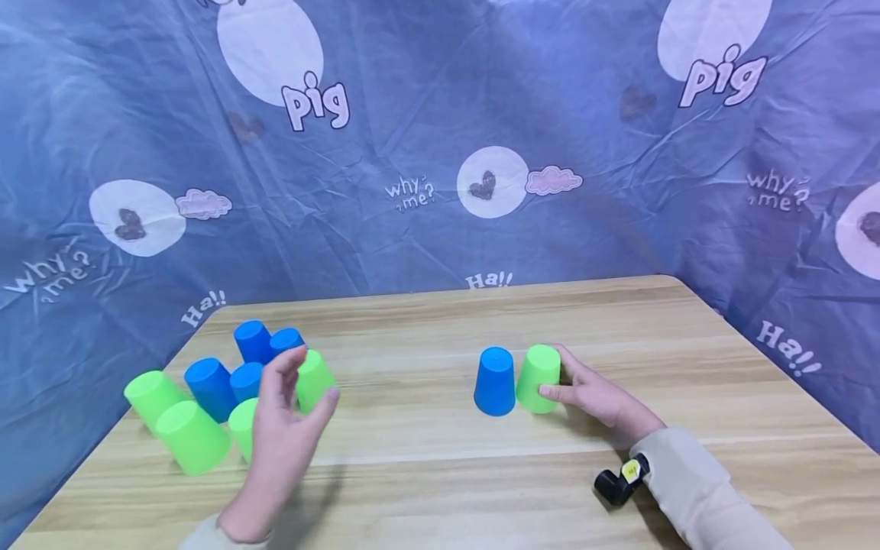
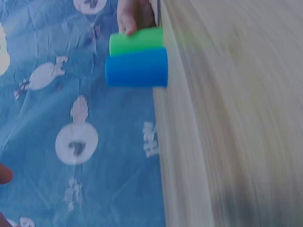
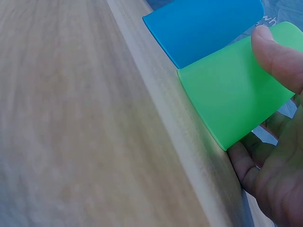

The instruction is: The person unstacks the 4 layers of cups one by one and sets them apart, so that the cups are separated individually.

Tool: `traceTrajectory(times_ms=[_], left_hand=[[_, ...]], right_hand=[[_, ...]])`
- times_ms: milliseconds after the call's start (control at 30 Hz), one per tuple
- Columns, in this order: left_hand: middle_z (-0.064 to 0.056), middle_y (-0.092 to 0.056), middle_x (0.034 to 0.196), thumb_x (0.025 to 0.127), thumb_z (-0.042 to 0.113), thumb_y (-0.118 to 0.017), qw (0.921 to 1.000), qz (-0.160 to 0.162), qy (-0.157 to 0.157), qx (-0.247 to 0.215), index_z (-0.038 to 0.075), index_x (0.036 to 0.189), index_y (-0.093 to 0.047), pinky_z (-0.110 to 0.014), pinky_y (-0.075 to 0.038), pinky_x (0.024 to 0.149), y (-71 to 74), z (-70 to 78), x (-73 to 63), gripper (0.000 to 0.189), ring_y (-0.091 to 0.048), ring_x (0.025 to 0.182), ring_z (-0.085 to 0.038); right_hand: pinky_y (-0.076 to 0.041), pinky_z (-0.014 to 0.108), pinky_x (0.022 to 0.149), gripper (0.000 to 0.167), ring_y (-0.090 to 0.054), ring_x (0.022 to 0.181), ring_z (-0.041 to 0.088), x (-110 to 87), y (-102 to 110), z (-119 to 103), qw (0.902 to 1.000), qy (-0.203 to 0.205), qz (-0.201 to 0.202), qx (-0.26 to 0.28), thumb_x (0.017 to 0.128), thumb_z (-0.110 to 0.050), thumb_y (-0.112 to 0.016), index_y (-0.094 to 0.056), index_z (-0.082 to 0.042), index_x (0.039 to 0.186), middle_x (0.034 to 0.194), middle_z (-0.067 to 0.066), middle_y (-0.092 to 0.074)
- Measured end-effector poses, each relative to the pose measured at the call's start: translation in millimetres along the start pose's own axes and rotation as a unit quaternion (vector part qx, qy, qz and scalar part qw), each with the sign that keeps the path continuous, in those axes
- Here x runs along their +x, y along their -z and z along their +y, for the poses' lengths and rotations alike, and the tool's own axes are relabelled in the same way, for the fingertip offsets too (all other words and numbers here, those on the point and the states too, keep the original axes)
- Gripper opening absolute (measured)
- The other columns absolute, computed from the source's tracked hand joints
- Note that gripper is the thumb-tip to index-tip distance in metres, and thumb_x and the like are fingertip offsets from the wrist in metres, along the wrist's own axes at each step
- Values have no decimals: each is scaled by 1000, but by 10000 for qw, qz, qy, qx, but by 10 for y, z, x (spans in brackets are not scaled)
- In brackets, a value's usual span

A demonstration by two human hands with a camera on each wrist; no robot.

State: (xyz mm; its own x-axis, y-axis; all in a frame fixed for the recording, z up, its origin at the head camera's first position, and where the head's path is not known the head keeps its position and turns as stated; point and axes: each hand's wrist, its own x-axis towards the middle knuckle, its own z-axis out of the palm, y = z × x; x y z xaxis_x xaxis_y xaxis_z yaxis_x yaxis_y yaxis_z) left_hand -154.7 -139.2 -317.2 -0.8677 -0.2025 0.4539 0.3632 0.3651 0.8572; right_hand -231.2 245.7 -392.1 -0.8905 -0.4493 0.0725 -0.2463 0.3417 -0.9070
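Observation:
Upside-down on the table, a blue cup (image 1: 495,382) and a green cup (image 1: 539,379) stand side by side. My right hand (image 1: 594,393) grips that green cup from its right side. In the right wrist view the thumb (image 3: 279,59) lies on the wall of the green cup (image 3: 236,87), with the blue cup (image 3: 208,28) just beyond. On the left, my left hand (image 1: 285,435) is raised in front of another green cup (image 1: 316,380), thumb and fingers apart. Only its fingertips (image 2: 4,174) show at the edge of the left wrist view, with nothing between them.
Several blue cups (image 1: 209,388) and green cups (image 1: 192,437) stand inverted in a group at the table's left, partly hidden by the left hand. A black wrist device (image 1: 622,480) sits by the right sleeve. A patterned blue cloth (image 1: 412,99) hangs behind the wooden table (image 1: 426,489).

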Motion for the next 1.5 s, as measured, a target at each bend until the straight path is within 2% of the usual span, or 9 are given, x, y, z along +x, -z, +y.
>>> traceTrajectory(times_ms=[67,133,300,433,800,967,1167,1300,1500], left_hand=[[-5,-45,130,79,-8,-65,9996,-185,91,-174,-1,128,-40,-8,-27,103,-101,7,1,56,-39,126,-17],[-7,-45,133,80,-8,-64,9986,-370,160,-356,0,130,-40,-12,-27,105,-209,0,2,56,-39,127,-17],[-12,-40,140,79,-6,-65,9933,-843,233,-751,1,135,-38,-36,-24,113,-493,-36,8,62,-35,131,-26],[-13,-37,143,78,-1,-68,9873,-1244,477,-861,3,137,-37,-42,-23,112,-709,-74,15,66,-34,132,-29],[-12,-33,147,81,8,-68,9565,-2186,1251,-1475,6,141,-32,-46,-22,112,-1229,-102,12,70,-28,136,-31],[-14,-33,146,82,12,-70,9465,-2455,1501,-1458,8,142,-31,-48,-25,110,-1411,-99,-20,72,-29,136,-33],[-12,-33,147,79,16,-73,9433,-2748,1502,-1104,12,143,-31,-48,-28,109,-1588,-157,-21,76,-30,135,-34],[-11,-34,146,79,20,-74,9414,-2922,1435,-880,14,143,-32,-51,-32,106,-1648,-180,-5,76,-32,133,-36],[-11,-40,141,79,23,-74,9337,-3117,1589,-765,17,142,-33,-56,-36,100,-1724,-162,18,75,-37,130,-37]], right_hand=[[-18,66,102,59,-39,120,33,4,6,4,10000,18,-44,17,90,-20,-58,-24,-7,138,121,16,-48],[-18,66,102,60,-40,119,31,3,10,5,10000,7,-59,47,90,-19,-58,-24,-6,138,121,16,-49],[-18,65,102,60,-42,117,30,3,12,4,10000,-25,-41,75,90,-18,-58,-24,-5,138,120,17,-49],[-18,66,103,60,-42,117,30,7,5,1,9999,-27,-39,117,90,-18,-58,-24,-4,138,121,17,-49],[-18,64,103,59,-43,116,26,18,1,17,9998,78,-80,188,91,-17,-57,-24,-5,138,120,17,-49],[-16,66,103,60,-38,121,34,4,-5,-3,9999,-60,-13,129,90,-20,-58,-24,-6,138,123,18,-48],[-15,68,102,61,-36,122,36,-5,-15,-7,9997,-192,28,127,90,-21,-59,-25,-8,138,125,17,-47],[-16,67,102,60,-38,121,34,-7,-19,-2,9998,-153,10,85,90,-21,-58,-25,-7,138,124,17,-48],[-17,67,102,60,-38,121,34,-1,-15,-11,10000,-76,30,55,90,-20,-58,-25,-6,138,124,18,-47]])
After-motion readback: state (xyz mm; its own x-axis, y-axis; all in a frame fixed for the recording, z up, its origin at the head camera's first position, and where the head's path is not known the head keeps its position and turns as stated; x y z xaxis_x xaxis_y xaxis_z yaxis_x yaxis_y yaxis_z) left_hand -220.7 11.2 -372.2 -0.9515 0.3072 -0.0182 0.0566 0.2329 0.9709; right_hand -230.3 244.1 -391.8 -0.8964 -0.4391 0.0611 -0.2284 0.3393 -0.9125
